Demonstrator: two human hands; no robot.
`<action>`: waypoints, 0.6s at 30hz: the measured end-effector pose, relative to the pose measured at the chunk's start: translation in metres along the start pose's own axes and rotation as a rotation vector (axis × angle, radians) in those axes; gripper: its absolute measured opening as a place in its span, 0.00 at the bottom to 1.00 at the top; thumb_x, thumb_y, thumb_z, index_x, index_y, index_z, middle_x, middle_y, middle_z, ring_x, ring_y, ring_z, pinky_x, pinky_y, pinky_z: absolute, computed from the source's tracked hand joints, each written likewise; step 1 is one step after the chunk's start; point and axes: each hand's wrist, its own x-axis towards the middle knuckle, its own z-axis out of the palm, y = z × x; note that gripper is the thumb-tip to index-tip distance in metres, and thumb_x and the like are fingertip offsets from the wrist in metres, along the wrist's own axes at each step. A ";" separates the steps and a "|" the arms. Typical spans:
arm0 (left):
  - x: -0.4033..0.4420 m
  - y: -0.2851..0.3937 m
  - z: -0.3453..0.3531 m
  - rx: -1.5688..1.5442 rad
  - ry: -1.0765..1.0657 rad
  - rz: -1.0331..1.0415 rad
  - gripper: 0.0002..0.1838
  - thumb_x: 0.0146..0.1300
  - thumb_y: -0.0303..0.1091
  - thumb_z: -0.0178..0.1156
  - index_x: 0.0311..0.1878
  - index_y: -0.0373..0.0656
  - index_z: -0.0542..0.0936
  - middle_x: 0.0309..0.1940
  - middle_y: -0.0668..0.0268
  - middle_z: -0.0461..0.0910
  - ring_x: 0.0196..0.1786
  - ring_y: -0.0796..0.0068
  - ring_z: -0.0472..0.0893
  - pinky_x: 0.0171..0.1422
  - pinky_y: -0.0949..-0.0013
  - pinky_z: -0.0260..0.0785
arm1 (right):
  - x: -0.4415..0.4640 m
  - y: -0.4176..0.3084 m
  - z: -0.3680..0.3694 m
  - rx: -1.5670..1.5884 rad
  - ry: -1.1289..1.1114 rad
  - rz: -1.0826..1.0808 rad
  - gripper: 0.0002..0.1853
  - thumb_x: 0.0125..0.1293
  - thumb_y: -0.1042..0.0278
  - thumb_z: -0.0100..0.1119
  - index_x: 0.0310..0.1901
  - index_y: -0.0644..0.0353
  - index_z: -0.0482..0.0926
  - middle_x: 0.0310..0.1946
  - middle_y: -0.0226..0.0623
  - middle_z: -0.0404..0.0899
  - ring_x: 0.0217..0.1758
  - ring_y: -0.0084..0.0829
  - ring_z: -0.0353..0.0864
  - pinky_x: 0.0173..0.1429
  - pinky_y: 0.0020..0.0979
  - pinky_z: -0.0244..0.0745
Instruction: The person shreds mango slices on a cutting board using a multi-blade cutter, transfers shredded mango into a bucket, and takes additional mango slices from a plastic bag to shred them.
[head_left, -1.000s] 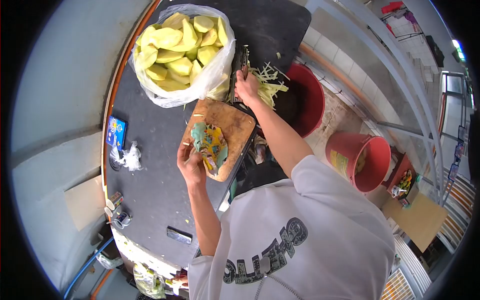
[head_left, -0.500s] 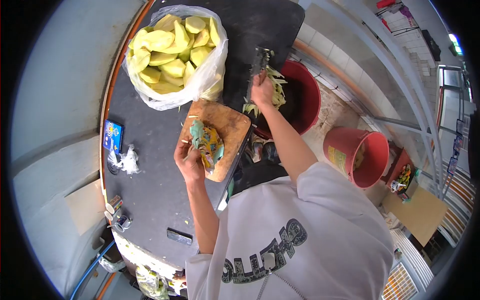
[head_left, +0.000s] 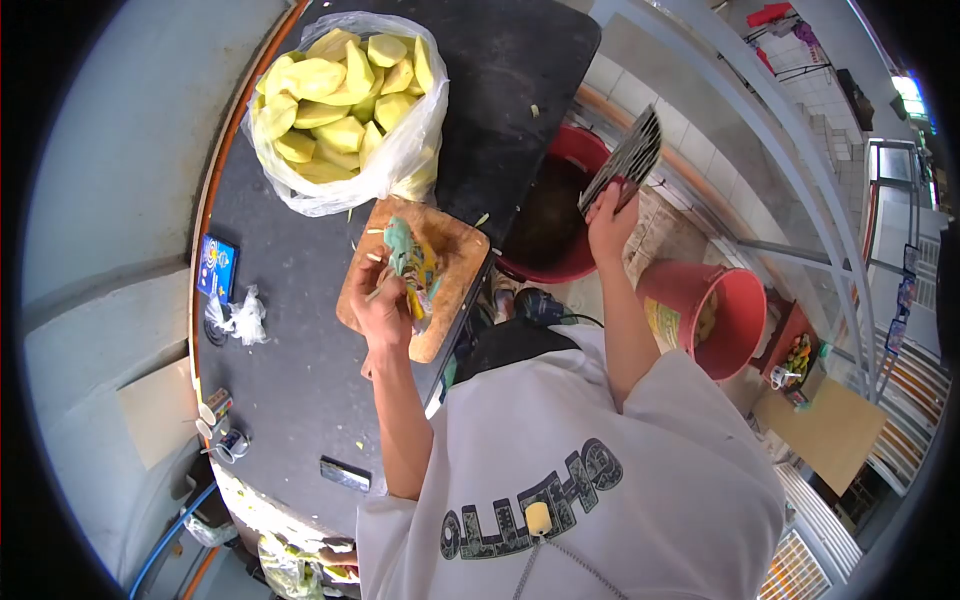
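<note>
My right hand [head_left: 610, 222] is closed on a broad-bladed cleaver [head_left: 628, 160], raised over the outer rim of a red tub [head_left: 590, 150]. The blade shows a light and dark striped pattern. My left hand [head_left: 382, 308] has its fingers closed at the near-left edge of a colourful teal and yellow cloth [head_left: 400, 245]. The cloth lies bunched on a wooden cutting board [head_left: 455, 250]. Pale strips lie by the board's edges. Beyond the board stands a clear plastic bag [head_left: 425, 150] full of peeled yellow-green fruit chunks [head_left: 318, 78].
A phone [head_left: 345, 474] lies on the dark table [head_left: 290, 400]. At its left edge are a blue box [head_left: 217, 268], a crumpled plastic bag [head_left: 245, 315] and cups [head_left: 232, 445]. Another red bucket [head_left: 655, 290] stands on the floor to the right. At bottom left, part of another person's hand [head_left: 338, 557] shows.
My right hand has moved right with the cleaver, away from the table edge. The pale shreds beside it over the tub are gone from view. My left hand has shifted slightly at the cloth.
</note>
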 end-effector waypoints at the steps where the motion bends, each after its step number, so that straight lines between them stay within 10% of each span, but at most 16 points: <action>1: 0.001 0.001 0.004 -0.001 -0.004 0.002 0.25 0.53 0.12 0.52 0.57 0.34 0.74 0.52 0.59 0.78 0.54 0.66 0.81 0.59 0.64 0.75 | -0.002 -0.003 -0.006 -0.318 -0.059 0.000 0.17 0.76 0.56 0.55 0.46 0.65 0.73 0.35 0.52 0.80 0.37 0.52 0.79 0.41 0.46 0.74; 2: 0.001 0.003 0.009 -0.020 -0.039 0.020 0.25 0.53 0.12 0.52 0.57 0.35 0.75 0.52 0.59 0.78 0.54 0.66 0.81 0.58 0.64 0.75 | -0.003 -0.006 -0.013 -0.636 -0.118 -0.019 0.20 0.74 0.54 0.55 0.47 0.68 0.74 0.40 0.63 0.83 0.47 0.66 0.82 0.52 0.54 0.75; 15: 0.011 0.004 0.075 -0.097 -0.128 0.009 0.21 0.56 0.11 0.55 0.54 0.35 0.77 0.48 0.63 0.78 0.44 0.77 0.79 0.43 0.76 0.68 | -0.022 0.053 -0.054 -0.483 -0.115 0.113 0.22 0.72 0.49 0.58 0.44 0.66 0.76 0.36 0.58 0.82 0.43 0.63 0.81 0.50 0.54 0.72; 18: 0.003 0.017 0.079 -0.199 -0.197 0.045 0.20 0.58 0.13 0.55 0.54 0.37 0.77 0.48 0.63 0.78 0.48 0.74 0.79 0.52 0.71 0.71 | -0.028 0.041 -0.057 -0.530 -0.134 0.036 0.21 0.71 0.50 0.60 0.44 0.66 0.77 0.36 0.58 0.82 0.44 0.61 0.81 0.49 0.53 0.73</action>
